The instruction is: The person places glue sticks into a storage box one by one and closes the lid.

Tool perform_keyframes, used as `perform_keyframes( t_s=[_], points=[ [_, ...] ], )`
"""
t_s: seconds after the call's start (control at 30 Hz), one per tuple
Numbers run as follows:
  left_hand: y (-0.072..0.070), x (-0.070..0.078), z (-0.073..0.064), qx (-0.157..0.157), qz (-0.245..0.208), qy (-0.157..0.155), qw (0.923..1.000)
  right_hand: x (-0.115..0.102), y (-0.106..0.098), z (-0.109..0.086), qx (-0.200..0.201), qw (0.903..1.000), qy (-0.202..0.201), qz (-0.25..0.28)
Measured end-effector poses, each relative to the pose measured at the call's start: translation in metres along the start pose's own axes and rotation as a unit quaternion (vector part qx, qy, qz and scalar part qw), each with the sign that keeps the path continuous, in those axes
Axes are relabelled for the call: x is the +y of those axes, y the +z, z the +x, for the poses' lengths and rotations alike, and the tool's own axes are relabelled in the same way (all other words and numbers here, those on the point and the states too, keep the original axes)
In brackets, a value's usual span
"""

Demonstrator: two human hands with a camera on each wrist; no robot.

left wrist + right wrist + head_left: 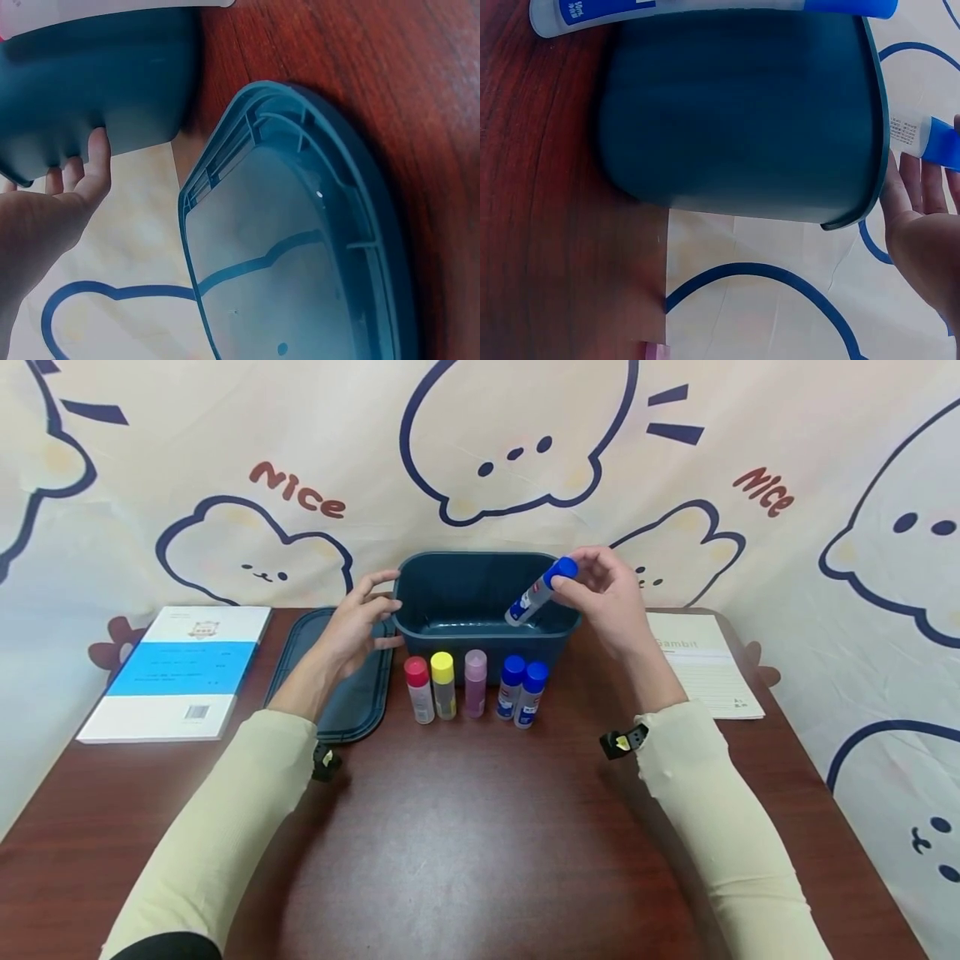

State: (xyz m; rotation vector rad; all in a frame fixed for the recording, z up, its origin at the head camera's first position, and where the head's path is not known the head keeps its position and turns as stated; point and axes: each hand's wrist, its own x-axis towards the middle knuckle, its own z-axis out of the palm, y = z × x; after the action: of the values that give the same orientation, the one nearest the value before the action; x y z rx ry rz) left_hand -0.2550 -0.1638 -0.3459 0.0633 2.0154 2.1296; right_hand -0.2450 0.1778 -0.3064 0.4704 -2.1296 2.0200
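Backdrop: pale cloth with cloud faces and "Nice" lettering, hanging behind everything. Tabletop: dark reddish wood, carries the lot.

Bin: dark teal, upright near the far edge, mouth up, between my two grips. Book: white with a blue band, lying flat at far left. Lid: same teal, flat on the wood between book and bin, partly under my left forearm in the head view. Notepad: pale cover, flat at right, partly behind my right wrist.

Left grip: fingers spread and relaxed, fingertips against the bin's outer left wall, nothing clamped. Right grip: closed down to a pinch on the cap of one glue stick, blue cap, clear body. That stick is tilted at the bin's mouth, cap high and right, base low and left. Can't tell if its base touches the inside.

Small stuff, a row standing upright in front of the bin, left to right: red-capped tube, yellow-capped tube, purple tube, then two more blue-capped sticks right beside each other.
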Motion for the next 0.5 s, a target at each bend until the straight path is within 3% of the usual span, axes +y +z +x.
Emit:
perform_keyframes(
  t_s=[0.5],
  points=[
    [-0.001,0.000,0.001,0.000,-0.005,0.000,1.0000,0.003,0.012,0.017,-0.009,0.9997,0.013,-0.018]
  ],
)
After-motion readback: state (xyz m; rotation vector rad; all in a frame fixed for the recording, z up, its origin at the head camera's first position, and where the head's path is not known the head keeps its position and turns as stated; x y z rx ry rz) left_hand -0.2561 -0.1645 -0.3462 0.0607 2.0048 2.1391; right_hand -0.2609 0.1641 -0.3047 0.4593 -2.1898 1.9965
